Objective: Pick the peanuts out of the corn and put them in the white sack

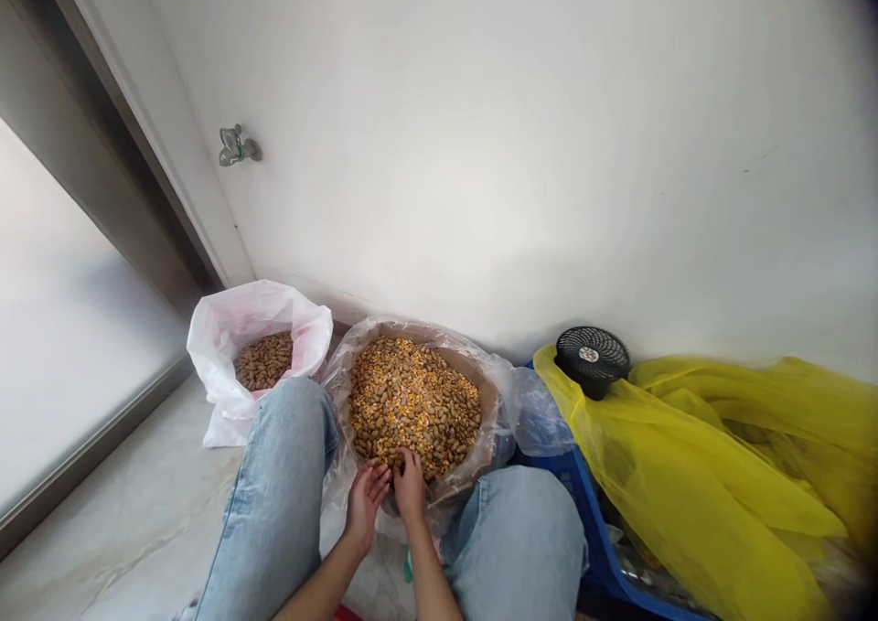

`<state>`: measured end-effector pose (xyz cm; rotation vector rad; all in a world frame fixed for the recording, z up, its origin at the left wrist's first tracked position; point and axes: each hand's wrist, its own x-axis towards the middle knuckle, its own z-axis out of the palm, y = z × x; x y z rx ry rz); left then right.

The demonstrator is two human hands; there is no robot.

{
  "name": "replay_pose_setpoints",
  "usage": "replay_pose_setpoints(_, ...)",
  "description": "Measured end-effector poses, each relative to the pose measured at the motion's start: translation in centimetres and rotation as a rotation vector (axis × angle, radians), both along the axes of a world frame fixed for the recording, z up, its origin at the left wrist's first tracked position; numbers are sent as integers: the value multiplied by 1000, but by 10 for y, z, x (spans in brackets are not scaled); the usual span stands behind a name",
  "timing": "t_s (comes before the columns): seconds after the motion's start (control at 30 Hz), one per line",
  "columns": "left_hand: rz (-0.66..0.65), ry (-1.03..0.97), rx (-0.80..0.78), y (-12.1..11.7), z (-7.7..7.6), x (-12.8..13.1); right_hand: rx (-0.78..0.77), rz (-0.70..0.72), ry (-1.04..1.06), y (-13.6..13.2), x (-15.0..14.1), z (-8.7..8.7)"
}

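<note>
Yellow-brown grain mix (415, 392) lies at half-open left hand (369, 502) and curled right hand (410, 488); can't tell right's contents. Denim knees (528, 525) flank clear plastic bag (504, 401).

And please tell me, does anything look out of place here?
Possibly the black slotted item: it perches on yellow mesh by the edge of the blue crate, as if set down casually. I see no spill.

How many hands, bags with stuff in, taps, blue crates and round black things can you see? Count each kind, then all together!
Hands: 2 (left hand, right hand)
Bags with stuff in: 2 (white bag, clear bag)
Tap: 1
Blue crate: 1
Round black thing: 1
Total: 7
</note>
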<state>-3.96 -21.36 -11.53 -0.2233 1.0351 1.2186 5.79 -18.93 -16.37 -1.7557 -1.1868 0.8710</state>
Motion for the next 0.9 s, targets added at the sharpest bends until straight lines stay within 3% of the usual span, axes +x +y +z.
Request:
replay_pose_setpoints(0.13, -2, -74, 11, 2, 1, -2, 47, -96, 122, 2, 4, 5)
replay_pose_setpoints(0.23, -47, -85, 0, 8, 3, -3, 34, -126, 221, 0, 3, 23)
replay_pose_setpoints(0.37, -90, -134, 40, 15, 2, -1, -20, 51, 407, -10, -3, 53)
replay_pose_setpoints(0.43, -78, -167, 54, 18, -1, 0, -14, 75, 462, -13, -2, 59)
replay_pose_setpoints(0.53, -16, -179, -20, 18, -7, 1, 27, -159, 464, -11, 11, 50)
replay_pose_setpoints(0.6, 21, -186, -76, 18, -9, 1, 37, -352, 405, -8, 23, 37)
replay_pose_setpoints(0.67, 37, -201, -84, 17, -9, 1, 20, -409, 268, -7, 29, 26)
replay_pose_setpoints(0.83, 22, -224, -42, 17, -4, -1, -187, -12, -284, -13, 13, 19)
replay_pose_setpoints(0.9, 26, -234, -12, 16, -3, -1, -292, 74, -499, -15, 4, 21)
